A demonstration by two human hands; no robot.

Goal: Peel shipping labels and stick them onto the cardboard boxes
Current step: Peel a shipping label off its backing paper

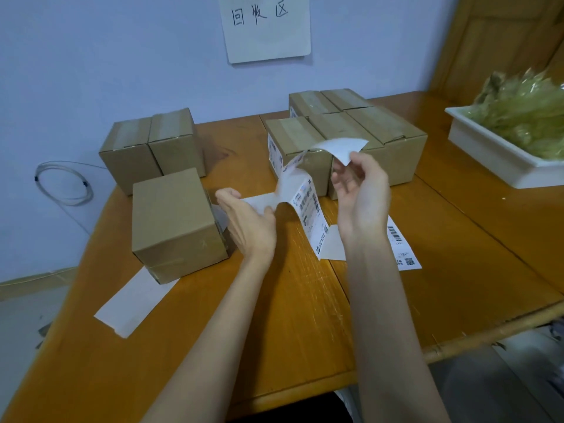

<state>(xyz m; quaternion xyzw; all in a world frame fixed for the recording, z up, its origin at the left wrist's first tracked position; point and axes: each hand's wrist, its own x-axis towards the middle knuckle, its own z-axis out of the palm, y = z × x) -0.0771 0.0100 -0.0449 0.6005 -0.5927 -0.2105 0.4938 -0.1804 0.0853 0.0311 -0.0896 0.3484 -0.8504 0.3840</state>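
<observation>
Two bare forearms reach in from the bottom edge over the wooden worktop [305, 315]. At far left a coil of clear cable [64, 183] hangs by the wall. On the worktop's left side a blank backing strip [134, 300] lies flat, its far end tucked under a single cardboard box [174, 218]; behind that stand two more boxes [152, 145] side by side. The left hand [247, 224] rests beside the single box, its fingers [227, 195] and thumb pinching a white liner sheet [259, 203] low over the wood. A strip of printed shipping labels [308, 209] arches up from there and curls over. The right hand [361, 193] is raised, its fingers [343, 178] narrowly curled, pinching the corner of a peeled white label [341, 148] in the air. Behind the hands sits a cluster of boxes [345, 132], one with a label on its side. Another printed sheet [403, 248] lies flat just right of the right wrist. At far right a white tray [494, 154] holds crinkled plastic wrapping [525, 117]. A handwritten paper sign [265, 25] hangs on the wall.
</observation>
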